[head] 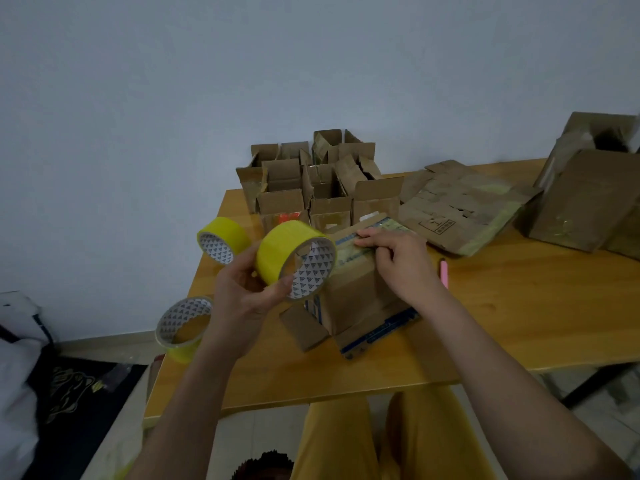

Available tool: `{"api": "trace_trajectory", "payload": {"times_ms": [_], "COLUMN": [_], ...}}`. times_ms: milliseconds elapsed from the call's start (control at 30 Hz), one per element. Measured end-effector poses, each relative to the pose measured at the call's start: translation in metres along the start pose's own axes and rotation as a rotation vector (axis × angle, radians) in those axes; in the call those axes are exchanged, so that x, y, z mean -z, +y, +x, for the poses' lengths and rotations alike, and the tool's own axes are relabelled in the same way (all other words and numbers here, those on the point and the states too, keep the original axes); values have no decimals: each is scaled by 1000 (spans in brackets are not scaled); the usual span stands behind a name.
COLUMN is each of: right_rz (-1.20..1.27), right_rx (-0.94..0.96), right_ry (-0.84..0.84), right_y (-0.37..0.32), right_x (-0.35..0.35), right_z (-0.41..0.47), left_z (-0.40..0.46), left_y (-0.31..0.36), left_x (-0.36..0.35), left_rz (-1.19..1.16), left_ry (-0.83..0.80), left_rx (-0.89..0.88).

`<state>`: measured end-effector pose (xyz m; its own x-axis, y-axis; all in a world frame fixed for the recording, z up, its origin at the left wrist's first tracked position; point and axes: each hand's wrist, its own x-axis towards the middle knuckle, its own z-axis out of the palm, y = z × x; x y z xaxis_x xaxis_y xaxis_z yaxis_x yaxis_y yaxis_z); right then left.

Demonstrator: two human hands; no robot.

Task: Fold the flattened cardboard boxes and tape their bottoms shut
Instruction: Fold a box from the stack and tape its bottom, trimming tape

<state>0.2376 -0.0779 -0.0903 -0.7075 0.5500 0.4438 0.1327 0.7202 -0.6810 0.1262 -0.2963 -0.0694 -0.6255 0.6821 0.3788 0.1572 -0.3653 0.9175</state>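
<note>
The cardboard box point(353, 289) stands bottom-up near the front of the wooden surface point(502, 323), just right of the left hand point(242, 292). That hand's grip is curled round a yellow tape roll point(294, 259), its core axis aimed toward the box. The right hand point(394, 258) presses the closed flaps flat, fingers along the seam, which runs left to right. Judgement: tape must draw rightward along it. Board is matte, creased; tape glossy.

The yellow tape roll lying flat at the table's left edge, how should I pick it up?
Grip that tape roll across its rim from above, one finger inside the open core, thumb on the outer wall. It lies flat with the hole facing up, near the table edge.
</note>
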Motion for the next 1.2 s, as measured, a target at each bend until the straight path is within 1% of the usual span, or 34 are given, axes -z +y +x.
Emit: {"api": "trace_trajectory", "payload": {"times_ms": [67, 133, 167, 233, 300, 367, 533, 733, 933, 1100, 1200], "right_rz": [-12, -89, -118, -101, -108, -158, -190, -181, -155, -169, -172], "right_rx": [-21, -16, -3, 56, 109, 116, 146, 130, 87, 90, 87], "right_ry": [-32, -87, -107, -152, -199, -221, -225, -210, -206, -209, -210], "right_y": [-5, -18, -25, -37, -37, -30, -27, -27, -26, -27, -29], "right_x": [6, 9, 9, 3, -5, -7, -2, 3, -1, 0, 1], "right_z": [1, -3, -8, -20, -29, -28, -23, -20, -15, -17, -17], "left_z": [1, 1, 1, 0, 1, 2, 7, 0, -15, -7, -6], "left_y": [5, 7, 6, 4, 4, 4, 7, 7, -4, -6, -3], "left_x": [-1, 1, 2, 3, 2, 3, 6, 22, 25, 33, 28], "left_rz": [37, 54, 59, 78, 110, 124, 148, 281, 282, 319, 315], "left_ry": [-29, -17, -6, 11, -1, -21, -2, -8, 15, -18, -32], "left_rx": [3, 5, 3, -4, -13, -18, -18, 19, 93, 149, 145]}}
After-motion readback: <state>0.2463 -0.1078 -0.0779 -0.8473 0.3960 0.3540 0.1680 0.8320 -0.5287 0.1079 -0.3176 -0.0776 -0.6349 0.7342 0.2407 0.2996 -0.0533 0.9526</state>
